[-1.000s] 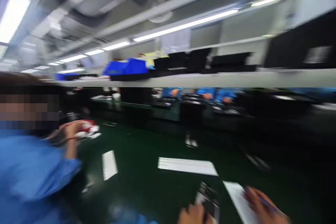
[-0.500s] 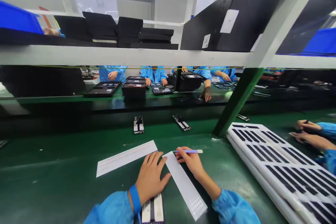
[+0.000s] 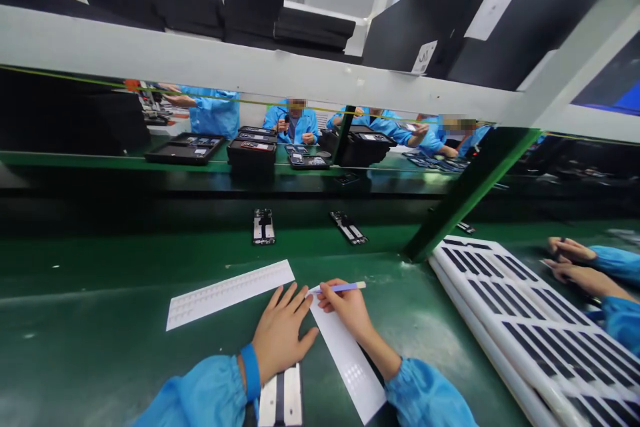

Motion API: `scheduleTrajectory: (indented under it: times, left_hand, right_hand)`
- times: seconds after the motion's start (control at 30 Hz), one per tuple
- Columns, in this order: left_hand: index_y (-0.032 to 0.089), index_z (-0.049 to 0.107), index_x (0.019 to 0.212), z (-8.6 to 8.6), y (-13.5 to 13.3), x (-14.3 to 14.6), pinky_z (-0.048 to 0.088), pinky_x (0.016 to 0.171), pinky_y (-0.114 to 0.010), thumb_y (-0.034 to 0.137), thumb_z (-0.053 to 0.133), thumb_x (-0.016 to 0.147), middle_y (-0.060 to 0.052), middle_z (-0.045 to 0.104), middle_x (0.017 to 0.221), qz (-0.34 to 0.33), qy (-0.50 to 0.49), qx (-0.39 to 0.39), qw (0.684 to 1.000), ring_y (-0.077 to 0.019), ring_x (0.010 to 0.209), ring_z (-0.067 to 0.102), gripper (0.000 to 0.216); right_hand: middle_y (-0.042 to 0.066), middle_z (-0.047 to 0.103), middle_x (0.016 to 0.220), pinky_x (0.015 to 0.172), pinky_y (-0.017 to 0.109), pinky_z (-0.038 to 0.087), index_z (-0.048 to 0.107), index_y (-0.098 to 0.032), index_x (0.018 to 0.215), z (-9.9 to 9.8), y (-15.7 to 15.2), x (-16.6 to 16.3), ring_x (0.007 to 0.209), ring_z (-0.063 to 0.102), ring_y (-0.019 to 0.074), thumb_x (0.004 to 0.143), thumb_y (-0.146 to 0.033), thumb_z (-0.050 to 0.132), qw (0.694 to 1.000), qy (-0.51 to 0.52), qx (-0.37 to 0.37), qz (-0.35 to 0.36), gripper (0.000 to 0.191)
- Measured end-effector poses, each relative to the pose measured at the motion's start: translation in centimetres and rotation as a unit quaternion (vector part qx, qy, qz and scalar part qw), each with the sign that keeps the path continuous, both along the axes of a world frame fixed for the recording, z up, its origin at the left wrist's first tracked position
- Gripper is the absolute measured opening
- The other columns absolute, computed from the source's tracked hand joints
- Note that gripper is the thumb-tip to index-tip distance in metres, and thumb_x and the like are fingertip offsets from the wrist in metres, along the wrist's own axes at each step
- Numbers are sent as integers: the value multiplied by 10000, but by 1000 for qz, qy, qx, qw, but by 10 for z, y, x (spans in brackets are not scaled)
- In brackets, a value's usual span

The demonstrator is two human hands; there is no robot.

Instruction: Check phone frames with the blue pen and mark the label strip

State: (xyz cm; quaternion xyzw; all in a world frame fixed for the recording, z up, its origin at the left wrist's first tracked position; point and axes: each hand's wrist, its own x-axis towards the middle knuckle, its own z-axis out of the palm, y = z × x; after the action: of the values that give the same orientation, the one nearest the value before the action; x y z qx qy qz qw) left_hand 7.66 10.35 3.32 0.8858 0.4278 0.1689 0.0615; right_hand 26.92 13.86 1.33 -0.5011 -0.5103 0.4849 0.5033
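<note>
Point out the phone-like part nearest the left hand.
The phone-like part at the bottom edge, partly covered by the left hand; the others lie beyond both hands.

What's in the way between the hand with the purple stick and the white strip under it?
Nothing that I can see. The right hand, holding the purple stick, is right over the far end of the white strip. The left hand is spread out close by, on the left, not between them.

No legible text — label (image 3: 425, 57) on black box (image 3: 443, 20) unclear.
</note>
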Motion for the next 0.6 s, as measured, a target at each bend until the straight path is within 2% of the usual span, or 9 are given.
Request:
scheduleTrajectory:
  times: [0.13,0.33,0.6]
  left_hand:
    - [235,398,1426,1,-1,1,208,1143,-495,445,535,908,-46,367,1471,3,1,-11,1000,-287,1369,287,575]
    - [306,409,1416,3,-1,1,229,1124,-523,405,558,901,-23,343,1485,-5,1,-8,1000,-311,1370,278,545]
    - [302,390,1429,4,-1,0,217,1123,-541,417,530,919,-38,331,1490,-6,19,-27,999,-310,1378,260,541]
  right_hand:
    - [101,684,701,476,245,521,666,-132,802,0,0,-1,571,645,217,708,-738,739,1000,-20,10,3,617]
    - [100,684,694,479,258,512,662,-144,795,-1,0,-1,571,642,226,752,-747,695,999,-39,20,11,605]
    - [95,680,677,483,273,498,694,-141,818,-2,2,-2,559,631,231,760,-751,681,998,-44,26,22,613]
